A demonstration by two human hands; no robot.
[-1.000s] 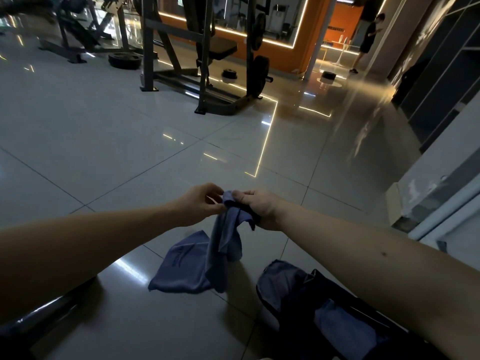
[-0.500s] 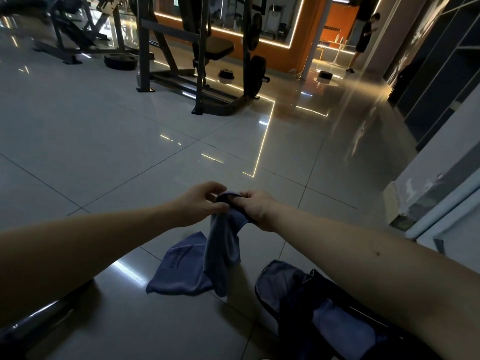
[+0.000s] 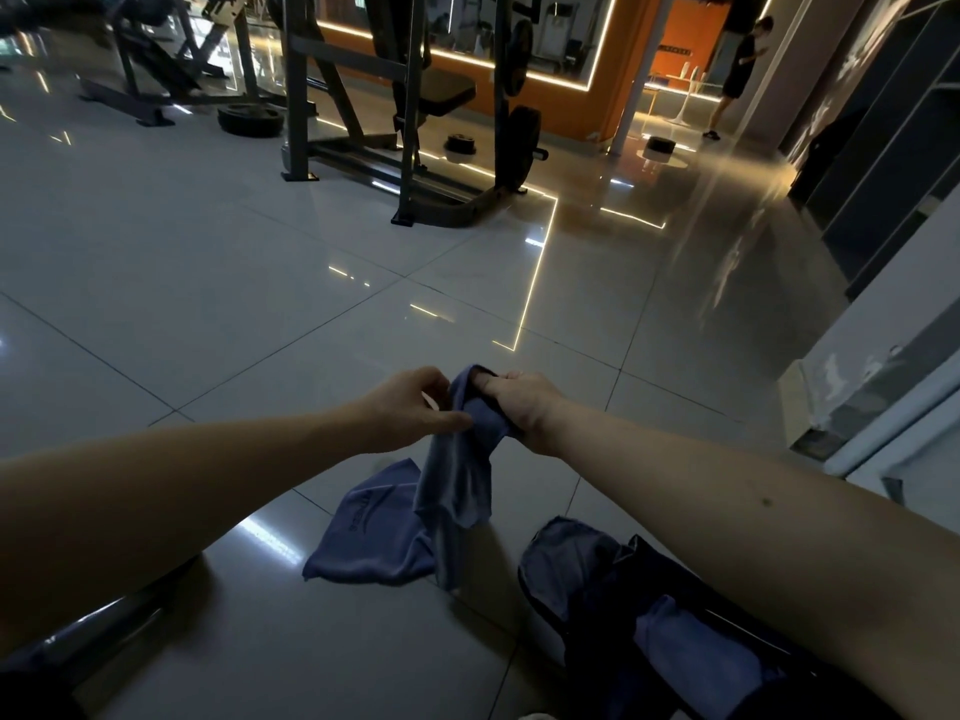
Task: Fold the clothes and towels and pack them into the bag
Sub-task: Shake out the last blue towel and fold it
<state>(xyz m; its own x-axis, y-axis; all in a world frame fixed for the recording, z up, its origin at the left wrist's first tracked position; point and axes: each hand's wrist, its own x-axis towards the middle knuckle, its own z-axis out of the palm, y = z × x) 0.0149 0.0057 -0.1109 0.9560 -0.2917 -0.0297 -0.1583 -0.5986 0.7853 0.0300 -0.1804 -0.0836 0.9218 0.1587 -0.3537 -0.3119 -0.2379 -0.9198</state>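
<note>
Blue towel [image 3: 457, 480] held up at centre frame, top edge gathered between both hands. Left hand [image 3: 410, 407] pinched on the cloth at its left side; right hand [image 3: 519, 402] clamped on the upper corner, touching the left. Lower part of towel trailed down onto the floor [image 3: 208, 283], spread flat at lower centre with printed lettering showing. Open dark bag [image 3: 597, 584] sat at lower right, just beside the towel, blue fabric already inside. Judged step: finding matching corners before folding. Best done by sliding hands apart along the edge, lifting cloth clear of the floor, aligning corners, then halving.
</note>
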